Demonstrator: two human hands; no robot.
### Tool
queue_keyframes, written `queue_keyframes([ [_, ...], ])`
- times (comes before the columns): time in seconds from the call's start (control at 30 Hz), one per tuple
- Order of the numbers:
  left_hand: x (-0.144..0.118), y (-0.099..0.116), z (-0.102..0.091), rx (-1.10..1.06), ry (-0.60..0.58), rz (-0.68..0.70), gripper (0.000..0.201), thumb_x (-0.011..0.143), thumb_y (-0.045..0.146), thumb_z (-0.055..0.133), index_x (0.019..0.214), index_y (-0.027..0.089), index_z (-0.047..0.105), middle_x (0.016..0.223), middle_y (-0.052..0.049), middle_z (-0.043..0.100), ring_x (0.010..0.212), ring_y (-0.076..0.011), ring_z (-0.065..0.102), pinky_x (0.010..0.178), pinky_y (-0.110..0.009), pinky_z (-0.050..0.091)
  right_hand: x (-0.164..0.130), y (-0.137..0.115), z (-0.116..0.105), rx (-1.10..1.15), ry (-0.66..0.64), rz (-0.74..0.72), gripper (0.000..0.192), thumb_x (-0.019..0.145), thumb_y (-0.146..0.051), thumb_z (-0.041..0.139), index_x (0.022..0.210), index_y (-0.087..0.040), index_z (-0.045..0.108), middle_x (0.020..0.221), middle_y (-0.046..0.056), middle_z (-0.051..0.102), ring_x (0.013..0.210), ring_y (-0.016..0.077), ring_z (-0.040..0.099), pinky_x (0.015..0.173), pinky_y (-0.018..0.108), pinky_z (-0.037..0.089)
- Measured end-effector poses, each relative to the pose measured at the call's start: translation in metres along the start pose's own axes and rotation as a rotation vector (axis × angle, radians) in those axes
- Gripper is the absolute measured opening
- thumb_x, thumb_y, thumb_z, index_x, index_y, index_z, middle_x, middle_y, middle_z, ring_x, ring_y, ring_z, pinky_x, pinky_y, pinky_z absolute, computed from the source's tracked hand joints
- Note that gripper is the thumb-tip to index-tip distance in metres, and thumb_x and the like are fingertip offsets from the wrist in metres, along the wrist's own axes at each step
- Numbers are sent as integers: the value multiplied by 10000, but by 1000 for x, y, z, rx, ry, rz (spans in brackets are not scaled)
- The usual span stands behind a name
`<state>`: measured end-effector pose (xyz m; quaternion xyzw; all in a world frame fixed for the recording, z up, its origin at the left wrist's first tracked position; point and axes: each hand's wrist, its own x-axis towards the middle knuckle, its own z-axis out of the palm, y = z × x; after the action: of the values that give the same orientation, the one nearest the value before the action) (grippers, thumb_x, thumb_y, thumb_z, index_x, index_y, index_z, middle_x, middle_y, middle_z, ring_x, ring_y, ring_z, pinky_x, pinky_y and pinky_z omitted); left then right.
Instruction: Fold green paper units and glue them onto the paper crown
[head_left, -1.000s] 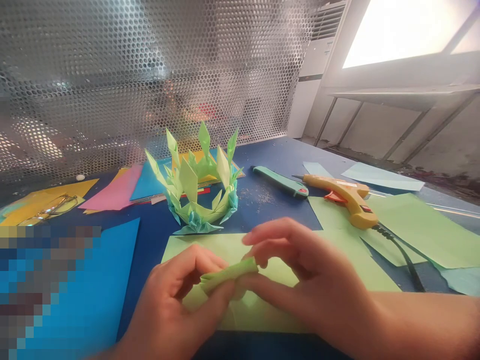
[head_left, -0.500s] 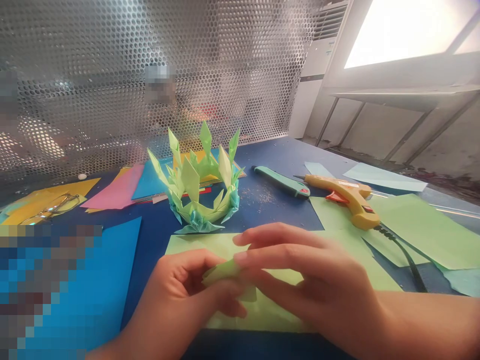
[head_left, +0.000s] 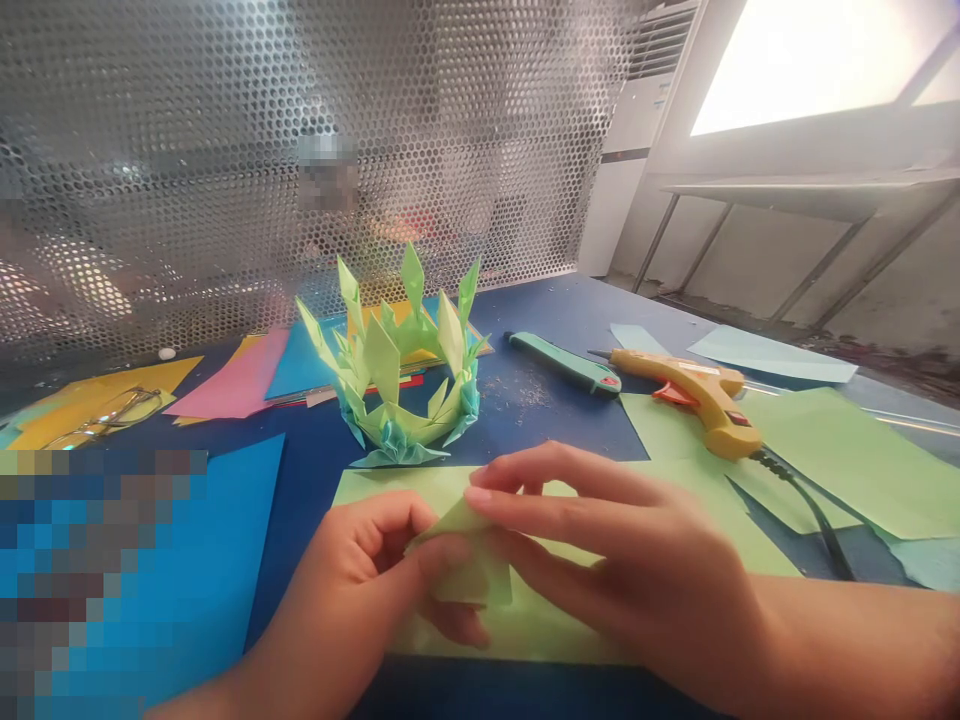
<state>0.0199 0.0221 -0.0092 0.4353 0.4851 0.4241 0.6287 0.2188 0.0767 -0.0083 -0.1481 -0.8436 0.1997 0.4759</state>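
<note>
Both of my hands pinch a small folded piece of light green paper (head_left: pixel 469 560) low in the middle of the view. My left hand (head_left: pixel 360 590) grips it from the left with thumb and fingers. My right hand (head_left: pixel 615 560) presses on it from the right, fingers stretched over its top edge. Under the hands lies a flat light green sheet (head_left: pixel 525 625). Behind them stands a crown-like origami ring (head_left: pixel 397 370) of green and teal points on the blue table (head_left: pixel 525 400).
A yellow hot glue gun (head_left: pixel 694 395) with a black cord and a teal utility knife (head_left: pixel 566 365) lie to the right. Green sheets (head_left: pixel 847 460) cover the right side, a blue sheet (head_left: pixel 240 560) the left. Pink and yellow sheets and glasses (head_left: pixel 101 418) sit far left. A perforated metal screen (head_left: pixel 300 150) closes the back.
The small green piece went from a narrow roll-like strip held between the hands to a flatter triangular fold; my right fingers slid left over it.
</note>
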Motion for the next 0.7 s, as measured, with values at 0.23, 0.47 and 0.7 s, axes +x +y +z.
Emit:
queue_keyframes([
  [0.23, 1, 1, 1, -39, -54, -21, 261, 831, 416, 764, 737, 180, 702, 600, 30, 779, 565, -136, 763, 622, -188, 583, -1, -1, -2, -90, -10, -50, 215, 888, -7, 657, 1036, -131, 750, 1048, 63, 694, 933, 80, 659, 890, 131, 515],
  [0.47, -1, 0, 6, -60, -29, -12, 365, 772, 500, 786, 678, 173, 656, 563, 19, 769, 515, -113, 733, 577, -163, 551, 5, -2, -5, -59, -96, -106, 181, 901, -4, 628, 953, -125, 752, 867, 53, 679, 790, 102, 634, 769, 191, 544],
  [0.7, 3, 1, 2, -90, -77, -24, 302, 754, 446, 825, 710, 175, 699, 598, 17, 782, 526, -123, 749, 576, -167, 554, 7, 2, -5, 4, -124, -74, 192, 873, 23, 636, 937, -129, 733, 859, 50, 705, 783, 109, 635, 768, 209, 542],
])
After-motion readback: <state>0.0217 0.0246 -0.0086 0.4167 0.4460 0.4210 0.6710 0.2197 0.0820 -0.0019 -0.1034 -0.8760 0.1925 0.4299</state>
